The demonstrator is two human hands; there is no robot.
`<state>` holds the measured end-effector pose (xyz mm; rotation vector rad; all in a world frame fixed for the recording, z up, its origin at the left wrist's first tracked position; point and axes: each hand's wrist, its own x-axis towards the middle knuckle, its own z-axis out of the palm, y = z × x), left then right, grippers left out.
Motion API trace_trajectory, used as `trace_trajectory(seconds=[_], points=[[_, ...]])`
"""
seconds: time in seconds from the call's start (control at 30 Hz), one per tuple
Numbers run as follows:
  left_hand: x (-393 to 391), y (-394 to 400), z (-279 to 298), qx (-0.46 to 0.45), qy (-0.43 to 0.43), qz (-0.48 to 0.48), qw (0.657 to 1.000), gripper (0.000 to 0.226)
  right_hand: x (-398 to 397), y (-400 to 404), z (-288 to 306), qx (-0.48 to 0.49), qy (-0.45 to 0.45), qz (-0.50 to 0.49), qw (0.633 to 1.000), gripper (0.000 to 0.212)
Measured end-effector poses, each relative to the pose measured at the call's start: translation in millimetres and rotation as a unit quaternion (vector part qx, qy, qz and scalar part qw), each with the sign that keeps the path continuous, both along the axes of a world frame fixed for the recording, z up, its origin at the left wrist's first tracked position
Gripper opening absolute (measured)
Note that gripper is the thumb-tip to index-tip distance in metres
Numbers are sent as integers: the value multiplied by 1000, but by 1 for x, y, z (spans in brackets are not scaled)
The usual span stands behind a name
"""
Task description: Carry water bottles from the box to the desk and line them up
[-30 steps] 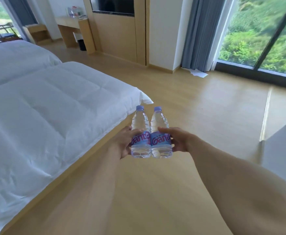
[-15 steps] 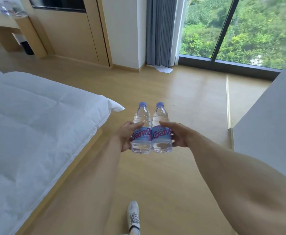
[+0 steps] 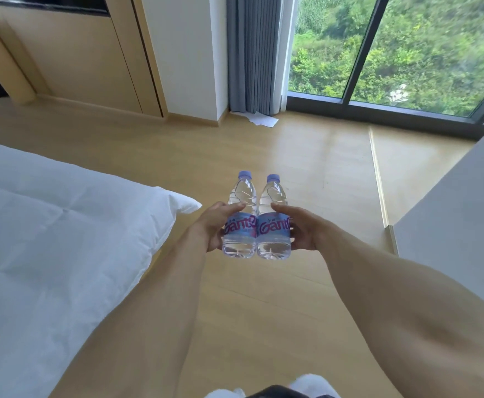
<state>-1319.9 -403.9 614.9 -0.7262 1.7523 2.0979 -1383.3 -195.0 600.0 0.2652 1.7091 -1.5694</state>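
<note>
Hotel bedroom, white bed [image 3: 48, 239], curtained window [image 3: 407, 53]

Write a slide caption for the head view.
Left hand and right hand each hold one upright water bottle above the floor.

Both bare forearms reached forward, left hand [image 3: 210, 226] and right hand [image 3: 302, 229] held side by side at about the same height, thumbs on top pointing inward, fingers curled round a bottle each: left bottle [image 3: 240, 219], right bottle [image 3: 274, 222].
</note>
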Motion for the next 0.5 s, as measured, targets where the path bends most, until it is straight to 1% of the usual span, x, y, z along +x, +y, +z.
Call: trace_trajectory(seconds=[0.13,0.33,0.5], points=[[-45,-15,-3,-4,-6,-2,1000,48,-44,-16,-4,6,2,5,1000,48],[-120,-33,-11,-17,-9,17,1000,57,-129,-36,-17,0,3,31,1000,49],[-202,-48,-14,-19,-4,53,998,60,-223,-59,-24,-23,-4,49,999,49]])
